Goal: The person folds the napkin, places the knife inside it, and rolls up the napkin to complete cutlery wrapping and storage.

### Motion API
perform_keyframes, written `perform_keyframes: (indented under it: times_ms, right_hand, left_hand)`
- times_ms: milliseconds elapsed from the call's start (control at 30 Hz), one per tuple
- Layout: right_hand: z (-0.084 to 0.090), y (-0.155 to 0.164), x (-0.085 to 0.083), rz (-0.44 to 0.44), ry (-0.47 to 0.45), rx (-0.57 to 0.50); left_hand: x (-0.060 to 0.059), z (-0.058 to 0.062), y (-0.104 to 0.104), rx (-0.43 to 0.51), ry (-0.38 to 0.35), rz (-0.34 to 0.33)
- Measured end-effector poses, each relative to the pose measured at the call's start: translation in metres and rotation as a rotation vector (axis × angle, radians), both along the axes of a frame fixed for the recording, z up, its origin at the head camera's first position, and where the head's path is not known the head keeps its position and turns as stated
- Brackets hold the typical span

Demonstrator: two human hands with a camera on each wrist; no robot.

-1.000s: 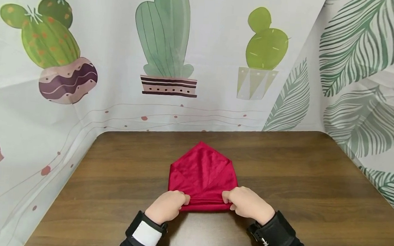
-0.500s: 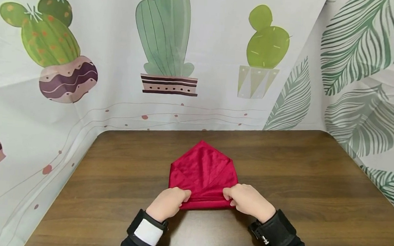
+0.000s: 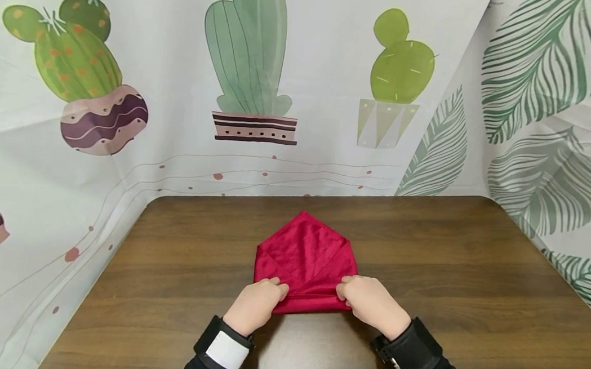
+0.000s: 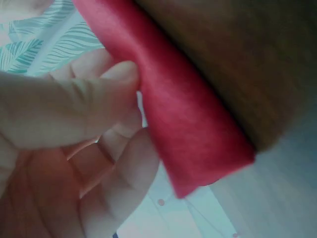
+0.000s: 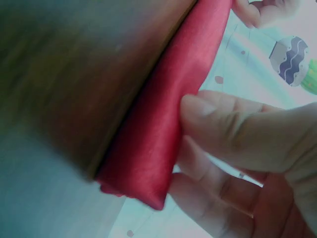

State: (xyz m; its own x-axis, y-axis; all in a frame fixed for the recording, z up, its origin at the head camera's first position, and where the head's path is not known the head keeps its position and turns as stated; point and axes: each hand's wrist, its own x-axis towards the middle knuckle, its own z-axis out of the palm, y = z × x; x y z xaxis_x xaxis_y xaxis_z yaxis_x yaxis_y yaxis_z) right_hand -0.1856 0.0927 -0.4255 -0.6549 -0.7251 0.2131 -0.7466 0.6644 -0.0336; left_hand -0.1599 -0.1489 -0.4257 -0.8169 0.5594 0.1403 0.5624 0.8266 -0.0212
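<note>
A red satiny cloth [image 3: 309, 253] lies folded on the brown table, its far end a point and its near edge rolled into a straight band. At the band's left end my left hand [image 3: 257, 305] pinches the fabric between thumb and curled fingers. The right hand [image 3: 372, 303] grips the other end the same way. In the left wrist view the thumb presses on the rolled red edge [image 4: 183, 114]. The right wrist view likewise has the thumb against the rolled cloth [image 5: 153, 129], fingers behind it.
The wood-grain table [image 3: 448, 261] extends on all sides of the cloth. A white curtain [image 3: 328, 68] printed with cacti and leaves hangs behind and beside it. Black bands circle both wrists; the left band [image 3: 224, 346] carries a white patch.
Both hands have edged slightly away from me along the near edge of the cloth, and its rolled band looks smoother. The pointed end stays in place.
</note>
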Motion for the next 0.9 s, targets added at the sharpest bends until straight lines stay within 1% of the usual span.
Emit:
perform_keyframes:
  times_ms: [67,133,233,300,367,533,667,800,900]
  right_hand:
    - [0.001,-0.002,0.002,-0.013,0.054,0.025]
    - [0.001,-0.005,0.004,-0.017,0.094,0.049]
    - [0.002,-0.008,0.007,-0.018,0.130,0.075]
    - [0.002,-0.010,0.008,-0.019,0.138,0.088]
    - [0.002,-0.011,0.009,-0.026,0.147,0.096]
    - [0.001,-0.012,0.011,-0.033,0.160,0.107]
    - [-0.002,-0.012,0.012,-0.027,0.177,0.094]
    - [-0.005,-0.014,0.013,-0.020,0.205,0.076]
    - [-0.005,-0.014,0.014,-0.021,0.218,0.074]
  left_hand:
    - [0.001,0.000,0.002,-0.024,0.031,0.000]
    - [0.001,0.001,0.003,-0.032,0.048,-0.005]
    - [0.003,0.003,0.003,-0.015,0.045,-0.014]
    - [0.004,0.004,0.003,-0.011,0.040,-0.017]
    - [0.004,0.004,0.003,-0.015,0.051,-0.018]
    - [0.004,0.002,0.005,-0.053,0.110,-0.012]
    - [0.004,-0.001,0.007,-0.048,0.142,-0.020]
    - [0.004,-0.003,0.008,-0.041,0.158,-0.026]
    - [0.004,-0.003,0.009,-0.058,0.174,-0.034]
